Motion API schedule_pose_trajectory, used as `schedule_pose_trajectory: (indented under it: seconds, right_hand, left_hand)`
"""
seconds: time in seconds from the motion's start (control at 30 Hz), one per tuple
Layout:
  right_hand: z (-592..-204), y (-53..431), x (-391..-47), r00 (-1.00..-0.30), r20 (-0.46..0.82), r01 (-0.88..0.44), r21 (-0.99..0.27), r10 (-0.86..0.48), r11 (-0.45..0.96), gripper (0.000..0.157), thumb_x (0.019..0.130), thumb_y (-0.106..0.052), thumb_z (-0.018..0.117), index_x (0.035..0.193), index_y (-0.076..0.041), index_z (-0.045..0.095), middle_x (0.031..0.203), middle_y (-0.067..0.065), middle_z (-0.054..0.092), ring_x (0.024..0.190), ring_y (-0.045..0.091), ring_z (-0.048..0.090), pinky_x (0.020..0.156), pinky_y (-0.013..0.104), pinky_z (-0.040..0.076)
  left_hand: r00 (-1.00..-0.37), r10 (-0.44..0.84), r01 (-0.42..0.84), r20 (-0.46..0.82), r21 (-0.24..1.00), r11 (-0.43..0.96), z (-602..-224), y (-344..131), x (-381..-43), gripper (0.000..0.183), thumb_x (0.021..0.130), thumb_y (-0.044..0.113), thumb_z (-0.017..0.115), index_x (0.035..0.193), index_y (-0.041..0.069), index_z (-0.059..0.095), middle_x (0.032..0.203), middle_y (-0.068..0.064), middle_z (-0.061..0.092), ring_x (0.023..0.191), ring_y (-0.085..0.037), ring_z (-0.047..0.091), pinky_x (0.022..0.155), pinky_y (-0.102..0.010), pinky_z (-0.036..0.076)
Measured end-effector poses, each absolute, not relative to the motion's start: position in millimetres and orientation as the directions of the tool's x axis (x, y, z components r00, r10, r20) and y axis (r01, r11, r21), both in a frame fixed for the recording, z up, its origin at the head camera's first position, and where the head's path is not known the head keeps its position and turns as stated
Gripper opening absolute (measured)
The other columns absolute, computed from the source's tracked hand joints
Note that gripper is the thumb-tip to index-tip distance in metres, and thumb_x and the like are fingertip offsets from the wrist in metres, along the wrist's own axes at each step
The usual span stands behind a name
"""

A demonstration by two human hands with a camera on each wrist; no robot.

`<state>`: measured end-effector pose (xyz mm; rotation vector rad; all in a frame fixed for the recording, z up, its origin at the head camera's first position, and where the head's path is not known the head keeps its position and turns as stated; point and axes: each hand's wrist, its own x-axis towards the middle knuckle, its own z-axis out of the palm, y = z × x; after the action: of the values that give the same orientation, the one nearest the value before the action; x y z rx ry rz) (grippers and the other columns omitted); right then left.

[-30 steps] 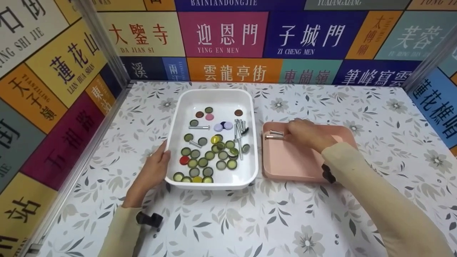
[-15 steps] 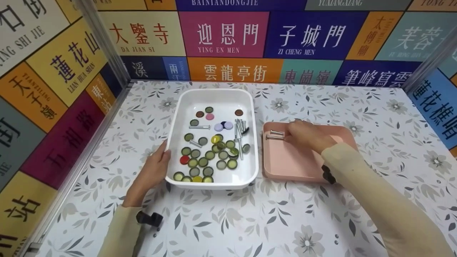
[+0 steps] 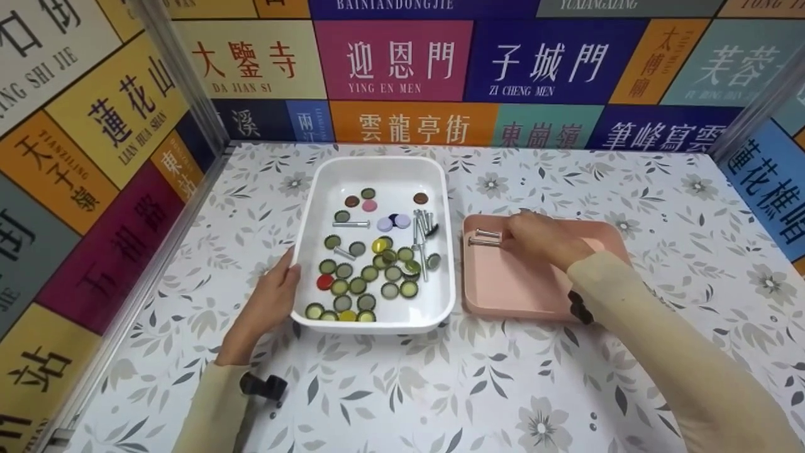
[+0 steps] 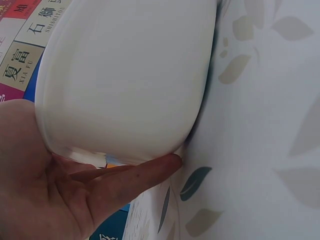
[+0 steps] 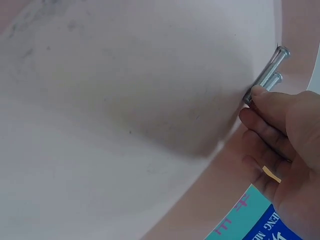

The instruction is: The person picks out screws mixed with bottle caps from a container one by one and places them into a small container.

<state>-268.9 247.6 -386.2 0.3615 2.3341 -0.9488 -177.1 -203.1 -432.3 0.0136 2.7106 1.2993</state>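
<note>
Right hand (image 3: 546,240): Where thumb and forefinger meet, two bolts (image 3: 484,241) are pinched, so the grip is narrow and holding; the other fingers curl behind it.
Two bolts: side by side, they jut leftward from the grip with their heads outward, over the far left corner of the pink tray (image 3: 522,292); whether they touch its floor, I cannot tell.
Pink tray: it lies beneath the grip, reaching rightward and toward the person.
White tray (image 3: 434,308): left of the grip, just beside the pink tray, it is the longer and deeper of the two.
Left hand (image 3: 270,299): well left of the grip, it rests against the outer left wall of the white tray, one finger lying straight along that wall; it pinches nothing that I can see.
Other bolts (image 3: 422,223): several bunch along the white tray's wall nearest the grip; two more lie farther left, one crosswise, one slanted.
Caps (image 3: 390,290): left of the grip they crowd the white tray's near half, mostly greenish, with a red and some yellow ones among them.
Discs (image 3: 384,224): two pale purple ones sit between the bunched and the crosswise bolts.
Table (image 3: 390,396): under both trays, its cover is white with grey flowers.
Panels (image 3: 390,63): beyond the grip, they stand colourful and lettered.
</note>
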Motion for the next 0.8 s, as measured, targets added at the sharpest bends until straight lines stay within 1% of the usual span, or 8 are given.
schedule_pose_trajectory:
  seconds: [0.07,0.1,0.13,0.2,0.3,0.37,0.5,0.8]
  right_hand:
    - [-386,249,-271,-0.811,-0.585,0.403,-0.543,0.013,0.737,0.046,0.092,-0.047,0.050,0.129,-0.021,0.049,0.140,0.004,0.044,0.118,0.028,0.042,0.087,0.040,0.040]
    - [-387,249,-273,-0.833,-0.552,0.329,-0.540,-0.031,0.775,0.041,0.094,-0.045,0.050,0.126,-0.020,0.053,0.136,0.005,0.049,0.115,0.028,0.044,0.085,0.040,0.041]
    - [-388,249,-276,-0.864,-0.492,0.200,-0.529,-0.106,0.824,0.037,0.096,-0.041,0.051,0.123,-0.017,0.058,0.131,0.007,0.055,0.112,0.028,0.048,0.085,0.041,0.044]
    - [-390,248,-283,-0.909,-0.307,-0.132,-0.430,-0.282,0.893,0.026,0.099,-0.026,0.054,0.109,-0.006,0.069,0.111,0.012,0.066,0.098,0.028,0.056,0.082,0.042,0.047]
    - [-393,247,-292,-0.880,-0.090,-0.439,-0.226,-0.467,0.870,0.014,0.093,-0.008,0.065,0.091,0.001,0.076,0.089,0.017,0.073,0.084,0.030,0.063,0.079,0.047,0.053]
    - [-392,245,-293,-0.872,-0.045,-0.470,-0.196,-0.487,0.860,0.011,0.090,-0.006,0.067,0.089,0.001,0.076,0.087,0.016,0.073,0.085,0.031,0.063,0.079,0.049,0.053]
    - [-390,242,-295,-0.866,0.014,-0.493,-0.190,-0.500,0.849,0.011,0.090,-0.007,0.068,0.091,0.001,0.075,0.089,0.016,0.073,0.088,0.032,0.061,0.079,0.049,0.052]
    - [-384,229,-297,-0.836,0.093,-0.547,-0.214,-0.540,0.810,0.012,0.092,-0.008,0.068,0.096,0.001,0.075,0.095,0.016,0.073,0.093,0.032,0.061,0.083,0.047,0.052]
  left_hand:
    - [-0.991,0.067,-0.049,-0.118,0.774,0.631,-432,-203,-177,0.054,0.111,0.027,0.025,0.163,0.018,0.013,0.162,-0.019,0.032,0.141,-0.038,0.046,0.120,-0.053,0.031]
    - [-0.991,0.068,-0.049,-0.118,0.772,0.633,-432,-203,-177,0.054,0.111,0.027,0.025,0.163,0.018,0.013,0.162,-0.019,0.032,0.141,-0.038,0.045,0.120,-0.053,0.030]
    - [-0.991,0.068,-0.049,-0.119,0.772,0.634,-431,-204,-177,0.054,0.111,0.028,0.025,0.163,0.018,0.013,0.162,-0.019,0.032,0.141,-0.038,0.046,0.120,-0.053,0.030]
    - [-0.990,0.068,-0.052,-0.122,0.773,0.632,-431,-204,-177,0.055,0.110,0.028,0.025,0.163,0.019,0.012,0.162,-0.019,0.032,0.141,-0.038,0.046,0.120,-0.053,0.030]
    - [-0.990,0.067,-0.053,-0.121,0.776,0.628,-431,-204,-177,0.055,0.110,0.028,0.025,0.163,0.018,0.012,0.162,-0.019,0.031,0.140,-0.038,0.047,0.119,-0.054,0.031]
    - [-0.991,0.066,-0.047,-0.114,0.776,0.628,-431,-204,-176,0.055,0.110,0.028,0.025,0.163,0.016,0.013,0.162,-0.021,0.031,0.140,-0.039,0.047,0.119,-0.054,0.032]
    - [-0.992,0.061,-0.048,-0.113,0.770,0.637,-431,-203,-176,0.055,0.110,0.028,0.026,0.162,0.013,0.014,0.161,-0.022,0.032,0.140,-0.039,0.047,0.118,-0.054,0.033]
    - [-0.985,0.048,-0.097,-0.166,0.759,0.643,-430,-202,-177,0.056,0.110,0.032,0.023,0.163,0.020,0.010,0.165,-0.016,0.027,0.144,-0.037,0.042,0.121,-0.053,0.029]
